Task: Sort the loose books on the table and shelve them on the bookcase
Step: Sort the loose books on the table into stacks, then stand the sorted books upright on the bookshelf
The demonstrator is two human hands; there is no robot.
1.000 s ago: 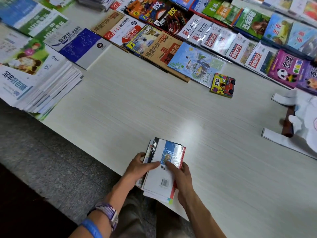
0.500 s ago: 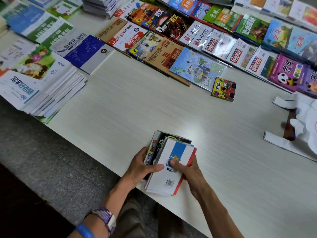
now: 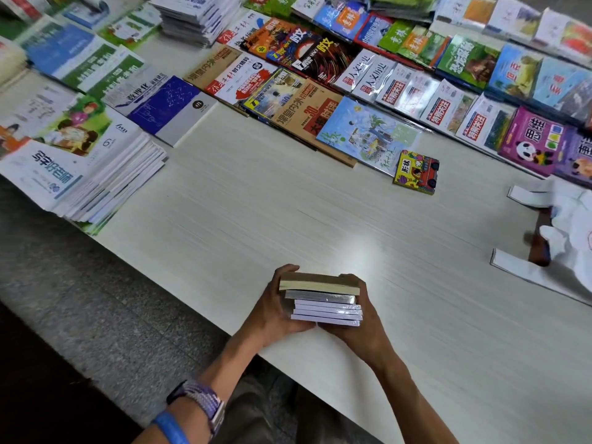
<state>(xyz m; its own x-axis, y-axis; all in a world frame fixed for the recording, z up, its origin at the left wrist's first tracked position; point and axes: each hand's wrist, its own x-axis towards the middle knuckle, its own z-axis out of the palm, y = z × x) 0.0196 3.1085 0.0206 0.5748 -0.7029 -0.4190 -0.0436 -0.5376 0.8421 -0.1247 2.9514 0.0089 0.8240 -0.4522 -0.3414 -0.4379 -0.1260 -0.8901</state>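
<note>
A small stack of books stands on edge near the front edge of the white table, page edges facing me. My left hand clasps its left side and my right hand clasps its right side and bottom. The stack holds several thin white-edged books plus a thicker yellowish one at the far end. No bookcase is in view.
Rows of books lie flat across the back of the table. A tall pile of workbooks overhangs the left corner. A small yellow board book lies alone mid-table. A white plastic bag sits at the right. Grey floor lies to the left.
The stack lay flat with a white back cover up; now both hands have tipped it upright on edge and squared it together, a little farther onto the table.
</note>
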